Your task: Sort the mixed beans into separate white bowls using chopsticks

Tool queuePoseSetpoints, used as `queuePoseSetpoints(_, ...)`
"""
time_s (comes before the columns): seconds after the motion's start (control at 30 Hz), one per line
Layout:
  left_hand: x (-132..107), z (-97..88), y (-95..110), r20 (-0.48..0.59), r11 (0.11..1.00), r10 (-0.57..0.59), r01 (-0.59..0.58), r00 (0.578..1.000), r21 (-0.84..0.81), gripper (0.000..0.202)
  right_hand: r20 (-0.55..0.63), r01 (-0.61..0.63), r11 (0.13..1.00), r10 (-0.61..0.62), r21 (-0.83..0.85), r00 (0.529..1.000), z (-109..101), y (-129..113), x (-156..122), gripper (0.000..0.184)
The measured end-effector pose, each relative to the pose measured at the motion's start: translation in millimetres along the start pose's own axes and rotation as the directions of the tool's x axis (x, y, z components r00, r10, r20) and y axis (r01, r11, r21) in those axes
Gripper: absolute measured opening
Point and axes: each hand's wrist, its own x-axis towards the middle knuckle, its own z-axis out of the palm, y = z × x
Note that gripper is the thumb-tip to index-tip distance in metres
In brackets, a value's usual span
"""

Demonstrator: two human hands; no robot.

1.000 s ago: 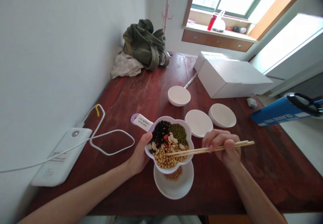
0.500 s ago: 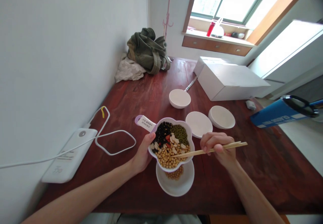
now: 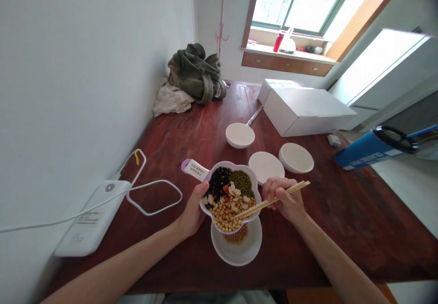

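Observation:
My left hand (image 3: 193, 208) grips a white flower-shaped bowl (image 3: 251, 176) by its side, and a lilac handle with a white label (image 3: 195, 170) sticks out behind it. The bowl holds black beans, mung beans, soybeans, pale nut pieces and a few red bits. My right hand (image 3: 282, 199) pinches wooden chopsticks (image 3: 260, 206), their tips resting among the soybeans. The flower bowl is held above a round white bowl (image 3: 239, 256), which has soybeans in it, partly hidden.
Several round white dishes (image 3: 266, 168) sit on the reddish-brown wooden table (image 3: 342, 222) beyond the bowl. A white box (image 3: 308, 112) lies further back. A white power bank (image 3: 91, 219) with cables lies at the left, and a blue tube (image 3: 367, 151) juts in at the right.
My right hand has moved left, closer to the bowl. The chopsticks now slant more steeply, with their tips among the soybeans. The left hand and bowl stay nearly still.

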Motion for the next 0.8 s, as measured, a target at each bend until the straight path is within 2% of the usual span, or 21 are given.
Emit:
queuePoseSetpoints(0.23, -0.6, 0.8, 0.9, -0.027, 1.000, 0.009, -0.008, 1.000, 0.019, 0.075, -0.013, -0.009, 0.998, 0.010, 0.057, 1.000, 2.7, -1.6, 2.0, 0.046)
queuePoseSetpoints(0.63, -1.1, 0.4, 2.0, -0.047, 0.999, 0.019, -0.017, 0.999, 0.043, 0.070, -0.017, -0.013, 0.995, 0.015, 0.097, 1.000, 2.6, -2.1, 2.6, 0.047)
queuePoseSetpoints(0.8, -1.1, 0.5, 1.7, -0.046, 0.998, 0.018, -0.015, 0.999, 0.058, 0.071, -0.085, 0.014, 0.996, -0.006, 0.087, 0.996, 4.3, -2.9, 2.5, 0.050)
